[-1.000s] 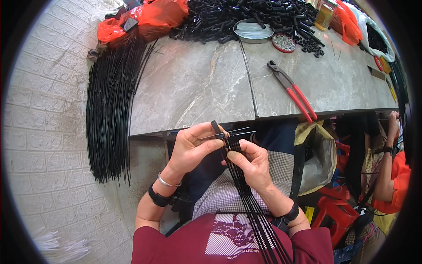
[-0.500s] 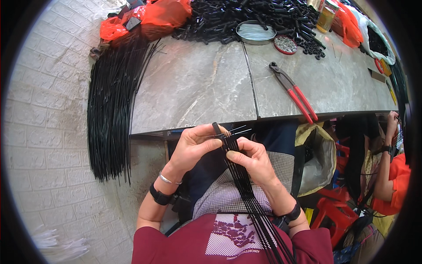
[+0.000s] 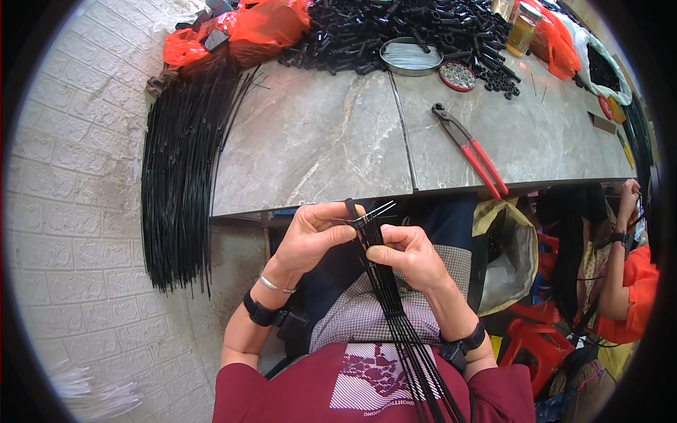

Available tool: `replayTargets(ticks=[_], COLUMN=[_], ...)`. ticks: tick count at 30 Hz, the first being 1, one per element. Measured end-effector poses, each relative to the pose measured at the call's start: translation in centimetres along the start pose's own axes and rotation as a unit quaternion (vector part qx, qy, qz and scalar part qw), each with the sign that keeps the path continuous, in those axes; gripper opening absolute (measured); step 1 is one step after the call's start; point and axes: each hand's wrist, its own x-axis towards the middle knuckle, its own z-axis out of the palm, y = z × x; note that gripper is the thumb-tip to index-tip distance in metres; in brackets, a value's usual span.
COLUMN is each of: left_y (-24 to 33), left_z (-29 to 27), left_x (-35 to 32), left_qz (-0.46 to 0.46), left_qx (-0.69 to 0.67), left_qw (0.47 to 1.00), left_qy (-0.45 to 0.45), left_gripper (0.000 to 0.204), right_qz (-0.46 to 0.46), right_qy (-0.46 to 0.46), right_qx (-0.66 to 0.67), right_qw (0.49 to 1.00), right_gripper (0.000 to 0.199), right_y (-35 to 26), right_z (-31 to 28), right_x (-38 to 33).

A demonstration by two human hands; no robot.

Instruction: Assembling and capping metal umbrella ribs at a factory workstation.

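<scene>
Over my lap, a bundle of thin black rods (image 3: 393, 299) runs from my fingers down across my shirt. My left hand (image 3: 302, 241) pinches a small black piece (image 3: 350, 209) at the bundle's upper end, with a fine wire by the thumb. Lower on the same bundle, the thumb and fingers of my right hand (image 3: 412, 261) are closed around the rods. Several thin pale tips (image 3: 381, 209) stick out to the upper right between the hands. How the piece joins the rods is too small to tell.
On the grey table (image 3: 296, 141) lie red-handled pincers (image 3: 469, 151), a tin of thin silvery pins (image 3: 410, 56), a small dish of metal bits (image 3: 457, 76) and heaped black tubes (image 3: 395, 25). Long black rods (image 3: 180, 176) overhang the left edge. A co-worker's arm (image 3: 620, 261) is at right.
The pale tips at the bundle's top have shifted closer together and point more steeply to the upper right. Both hands keep their grip and have barely moved.
</scene>
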Motion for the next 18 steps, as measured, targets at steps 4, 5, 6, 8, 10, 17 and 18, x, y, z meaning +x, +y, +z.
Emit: replayTargets(ticks=[4, 5, 6, 8, 10, 17, 18], left_y=[0.7, 0.7, 0.6, 0.7, 0.9, 1.5, 1.5], left_z=[0.8, 0.7, 0.4, 0.3, 0.5, 1.1, 1.2], left_x=[0.4, 0.4, 0.4, 0.3, 0.3, 0.6, 0.4], left_qz=[0.009, 0.010, 0.005, 0.000, 0.003, 0.007, 0.004], left_qx=[-0.010, -0.008, -0.002, 0.005, 0.002, 0.014, 0.015], left_qw=[1.000, 1.000, 1.000, 1.000, 1.000, 0.999, 0.999], left_qy=[0.028, 0.027, 0.017, 0.007, -0.012, -0.033, -0.029], left_gripper=[0.033, 0.033, 0.032, 0.032, 0.028, 0.028, 0.029], right_qz=[-0.046, -0.066, -0.085, -0.094, -0.103, -0.076, -0.058], right_qy=[0.056, 0.050, 0.042, 0.040, 0.040, -0.001, -0.016], right_qx=[-0.014, -0.046, -0.077, -0.124, -0.171, -0.145, -0.122], right_qw=[0.997, 0.996, 0.992, 0.987, 0.979, 0.986, 0.991], right_gripper=[0.014, 0.014, 0.013, 0.013, 0.014, 0.014, 0.013], right_y=[-0.2, 0.0, 0.1, -0.4, -0.8, -1.0, -0.8], right_z=[0.9, 0.7, 0.6, 0.5, 0.4, -0.3, -0.5], right_x=[-0.3, -0.3, -0.3, -0.5, -0.7, -0.4, -0.3])
